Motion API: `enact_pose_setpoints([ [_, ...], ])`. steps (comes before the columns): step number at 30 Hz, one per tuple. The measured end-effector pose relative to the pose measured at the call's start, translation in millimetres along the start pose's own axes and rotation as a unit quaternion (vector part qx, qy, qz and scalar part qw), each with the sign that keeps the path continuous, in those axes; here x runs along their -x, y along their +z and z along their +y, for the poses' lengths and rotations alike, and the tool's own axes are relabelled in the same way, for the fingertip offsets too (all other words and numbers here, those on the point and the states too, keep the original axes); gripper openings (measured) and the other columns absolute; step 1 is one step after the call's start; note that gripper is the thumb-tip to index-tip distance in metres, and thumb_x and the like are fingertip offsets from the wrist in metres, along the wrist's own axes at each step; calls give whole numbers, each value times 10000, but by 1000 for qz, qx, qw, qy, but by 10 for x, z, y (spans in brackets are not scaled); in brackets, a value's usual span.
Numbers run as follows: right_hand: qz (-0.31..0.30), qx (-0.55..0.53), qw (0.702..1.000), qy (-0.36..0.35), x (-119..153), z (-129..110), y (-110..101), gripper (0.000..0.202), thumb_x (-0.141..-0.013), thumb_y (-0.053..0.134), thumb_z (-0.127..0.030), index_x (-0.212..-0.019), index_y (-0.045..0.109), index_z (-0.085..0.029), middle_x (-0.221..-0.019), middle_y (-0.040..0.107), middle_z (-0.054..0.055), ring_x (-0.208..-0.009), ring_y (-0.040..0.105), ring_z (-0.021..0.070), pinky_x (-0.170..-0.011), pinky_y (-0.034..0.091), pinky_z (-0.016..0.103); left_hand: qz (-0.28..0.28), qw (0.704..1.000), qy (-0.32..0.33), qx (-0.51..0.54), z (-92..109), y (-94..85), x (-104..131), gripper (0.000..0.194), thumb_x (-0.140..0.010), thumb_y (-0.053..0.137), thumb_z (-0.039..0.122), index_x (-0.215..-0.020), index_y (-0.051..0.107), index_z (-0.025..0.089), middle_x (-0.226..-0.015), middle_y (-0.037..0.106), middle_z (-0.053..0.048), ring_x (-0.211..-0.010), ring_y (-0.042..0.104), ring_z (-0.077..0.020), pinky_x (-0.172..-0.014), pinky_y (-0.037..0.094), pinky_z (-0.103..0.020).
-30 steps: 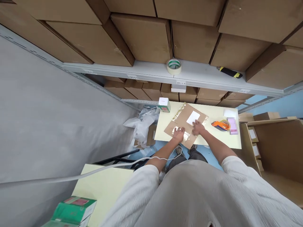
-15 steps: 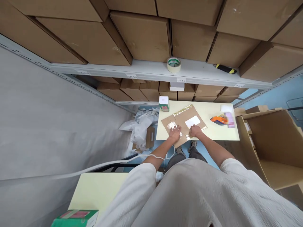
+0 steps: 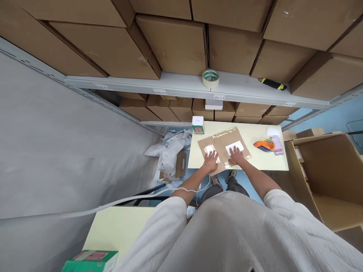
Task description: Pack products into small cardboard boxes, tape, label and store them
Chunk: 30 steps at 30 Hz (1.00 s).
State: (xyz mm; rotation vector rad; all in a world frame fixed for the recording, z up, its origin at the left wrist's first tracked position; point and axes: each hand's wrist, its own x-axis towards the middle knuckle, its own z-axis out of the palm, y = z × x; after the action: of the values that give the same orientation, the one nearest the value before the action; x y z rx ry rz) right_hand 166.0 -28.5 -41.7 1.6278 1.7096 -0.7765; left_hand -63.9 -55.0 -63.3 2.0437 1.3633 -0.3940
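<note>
A flat piece of brown cardboard (image 3: 221, 145) lies at a slant on the pale yellow table (image 3: 195, 162), its lower edge overhanging the front. Shiny tape runs along its far edge and shows in patches near my hands. My left hand (image 3: 210, 160) rests with spread fingers on the left part, over a shiny white patch. On the right, my right hand (image 3: 236, 155) is laid flat, its fingers touching a white label (image 3: 239, 146) stuck on the cardboard. Both hands grip nothing.
An orange tape dispenser (image 3: 264, 146) sits at the table's right, a small green-and-white box (image 3: 197, 125) at its back left. On the shelf ahead are a tape roll (image 3: 210, 78) and a black-and-yellow cutter (image 3: 272, 84). A large open carton (image 3: 326, 170) stands right; a white cable (image 3: 121, 200) crosses left.
My right hand has opened from a curled shape and slid up onto the white label. The cardboard has turned slightly. My left hand stays spread in nearly the same place.
</note>
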Motion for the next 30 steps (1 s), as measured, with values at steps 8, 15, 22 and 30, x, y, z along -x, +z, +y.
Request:
enact_pose_setpoints([
  [8,-9,-17,998,56,98,74,0,1106,-1010,571,-572,-1772,-133,-187,-1829,-227,158,-1714,-86,373,-1340,195,555,48,998,39,-18,174,-152,16,676,-1014,495,245,-1681,398,199,-1791,319,-171,-1644,311,-355,-1328,249,-544],
  [15,5,-40,996,80,84,-13,-8,1198,-962,618,-655,-1775,-112,-163,-1828,-186,218,-1711,-55,407,-1327,196,600,-5,999,42,-18,144,-143,17,719,-996,510,257,-1697,368,174,-1784,324,-209,-1621,370,-370,-1301,300,-550],
  [22,33,-75,994,76,97,62,-72,1075,-997,574,-545,-1785,-45,-154,-1839,-133,222,-1714,17,390,-1341,171,558,-55,998,24,-21,41,-146,-181,919,-954,563,335,-1773,171,192,-1859,65,-162,-1718,108,-366,-1367,92,-607],
  [30,55,-106,993,21,138,344,-195,913,-1022,545,-492,-1781,133,-195,-1862,-15,159,-1699,99,361,-1340,187,498,-18,999,-4,-28,100,-313,-361,822,-995,518,298,-1748,225,152,-1842,163,-197,-1700,183,-370,-1364,109,-590],
])
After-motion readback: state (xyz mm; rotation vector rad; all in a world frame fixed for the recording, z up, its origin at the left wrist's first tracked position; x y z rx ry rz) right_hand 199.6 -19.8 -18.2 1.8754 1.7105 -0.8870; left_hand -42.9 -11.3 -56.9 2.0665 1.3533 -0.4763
